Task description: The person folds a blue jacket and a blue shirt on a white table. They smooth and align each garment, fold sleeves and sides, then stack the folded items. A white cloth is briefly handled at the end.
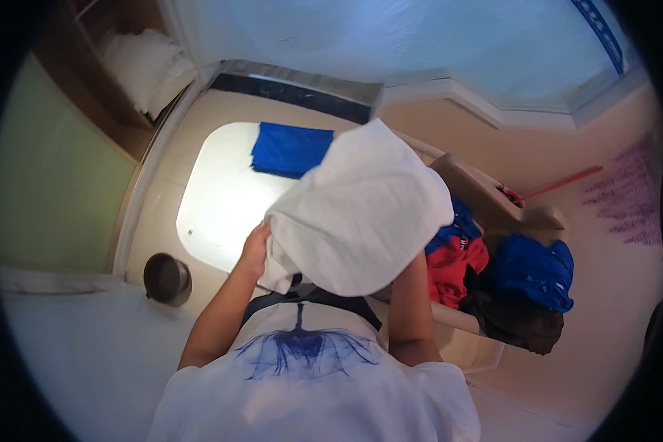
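A large white cloth (361, 210) hangs in front of me, partly folded over itself; whether it is a garment or a towel I cannot make out. Its left edge is gripped by my left hand (255, 250), with the fingers closed on the fabric. My right forearm reaches up behind the cloth's right side, and the cloth hides that hand. Beyond it, a blue folded cloth (291, 149) lies flat on the far part of a white low table (217, 195).
On my right, a beige sofa (486, 188) holds a pile of red clothing (453, 272), blue clothing (534, 269) and dark clothing (519, 320). A dark round bin (167, 280) stands on the floor to the left. White bundles (147, 70) fill a shelf at the far left.
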The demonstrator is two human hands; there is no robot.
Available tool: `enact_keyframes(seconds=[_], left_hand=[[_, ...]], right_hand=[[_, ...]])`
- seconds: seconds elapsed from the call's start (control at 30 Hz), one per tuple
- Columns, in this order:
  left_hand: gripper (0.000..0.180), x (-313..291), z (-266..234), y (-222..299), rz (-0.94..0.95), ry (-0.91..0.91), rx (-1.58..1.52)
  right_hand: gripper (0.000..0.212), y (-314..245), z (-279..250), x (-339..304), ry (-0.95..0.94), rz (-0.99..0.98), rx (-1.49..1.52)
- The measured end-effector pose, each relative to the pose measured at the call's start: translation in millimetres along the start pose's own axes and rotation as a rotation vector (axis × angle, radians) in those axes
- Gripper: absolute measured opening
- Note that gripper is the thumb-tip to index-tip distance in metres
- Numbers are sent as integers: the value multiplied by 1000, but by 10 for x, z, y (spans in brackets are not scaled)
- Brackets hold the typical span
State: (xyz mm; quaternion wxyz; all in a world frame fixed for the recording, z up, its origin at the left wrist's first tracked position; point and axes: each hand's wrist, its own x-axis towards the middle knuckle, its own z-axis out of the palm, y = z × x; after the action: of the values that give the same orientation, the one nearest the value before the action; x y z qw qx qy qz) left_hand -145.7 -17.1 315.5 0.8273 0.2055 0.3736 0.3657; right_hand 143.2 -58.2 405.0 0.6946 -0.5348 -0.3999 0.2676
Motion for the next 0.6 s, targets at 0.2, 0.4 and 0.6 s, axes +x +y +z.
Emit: enact_keyframes(seconds=[0.2,0.4,0.6], left_hand=[[53,-163,-1143,743,106,-55,-421],[53,-28,-2523,669,123,-218,-675],[57,-21,-3343,227,115,494,-558]], right_hand=[[33,349,1290,2,-345,562,-26],[38,1138,2196,-243,-459,936,-200],[31,2140,2223,-770,-274,1079,-144]])
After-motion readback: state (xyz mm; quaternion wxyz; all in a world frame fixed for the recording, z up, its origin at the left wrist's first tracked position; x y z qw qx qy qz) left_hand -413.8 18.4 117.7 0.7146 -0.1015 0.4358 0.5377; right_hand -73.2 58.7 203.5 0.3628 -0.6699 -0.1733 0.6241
